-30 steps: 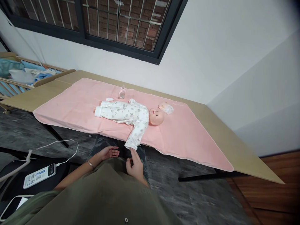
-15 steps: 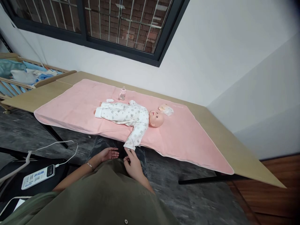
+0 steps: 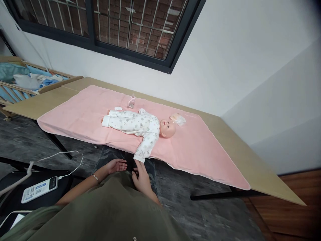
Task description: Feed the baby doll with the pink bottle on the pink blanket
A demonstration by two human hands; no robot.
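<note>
A baby doll [image 3: 146, 125] in a white printed suit lies face up on a pink blanket [image 3: 200, 150], its head to the right. One sleeve hangs over the near edge toward me. Just below that cuff is my right hand [image 3: 142, 179], fingers stretched toward the cloth; whether the fingertips touch it I cannot tell. My left hand [image 3: 117, 166], palm turned up and fingers loosely extended, rests in front of my body and holds nothing. Beyond the doll stand a pink baby bottle [image 3: 131, 101] and a small white object [image 3: 118, 108]. Near the head lies a white, orange-marked packet [image 3: 178, 119].
The blanket covers most of a wooden table [image 3: 253, 167] set against the wall below a barred window [image 3: 135, 26]. A wooden crib [image 3: 40, 87] with cloths stands at the left. On a black seat beside me lies a white power bank [image 3: 40, 190] with a cable.
My right hand has shifted very slightly down from the cuff. The view has tilted a little; the left hand and the doll look the same.
</note>
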